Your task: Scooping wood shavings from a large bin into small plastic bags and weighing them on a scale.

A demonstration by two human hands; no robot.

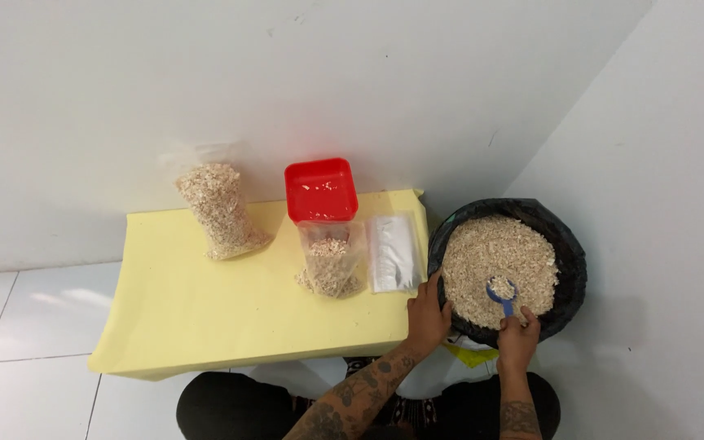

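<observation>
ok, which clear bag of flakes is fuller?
The left bag, standing alone near the wall on the yellow sheet, packed nearly to its top. The other bag, below the red tub, holds only a low heap.

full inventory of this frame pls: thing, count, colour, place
bin: 1, lined with black plastic, right of the table, full of pale flakes
flakes: beige heap inside the bin
scoop: 1, blue, loaded with flakes, in the bin's near part
table: 1, low, pale yellow top, against the wall
filled bags: 2, clear, holding flakes; one at the table's back left, one at centre right
red tub: 1, square, behind the centre bag
empty bags: small clear stack, flat at the table's right edge
floor: white tiles
left hand: 1, resting on the bin's near rim
right hand: 1, gripping the scoop handle
</observation>
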